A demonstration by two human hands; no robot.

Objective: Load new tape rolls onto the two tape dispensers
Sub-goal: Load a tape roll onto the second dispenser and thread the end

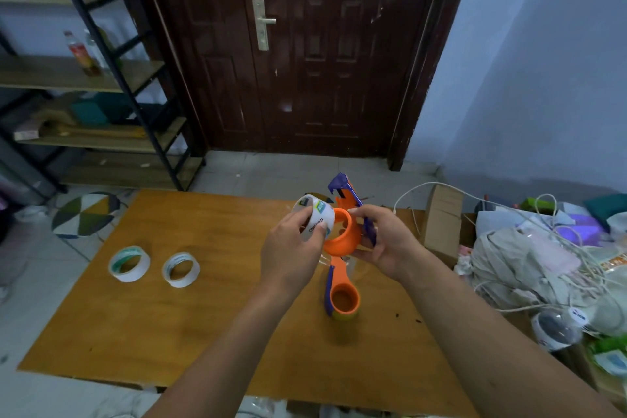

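Observation:
My right hand (383,241) grips an orange and purple tape dispenser (342,231) above the wooden board (190,316). Its orange spool faces left. My left hand (291,248) holds a white tape roll (314,215) with printed labels, right against the spool's open end. A second orange and purple dispenser (341,295) lies on the board below my hands, spool upward. Two more white tape rolls, a larger one (129,263) and a smaller one (180,269), lie flat on the board's left part.
A cardboard box (442,220) stands at the board's far right edge. Bags, white cables and clutter (543,258) pile up to the right. A patterned stool (84,214) and a metal shelf rack (101,95) are at the left, a dark door (305,44) behind.

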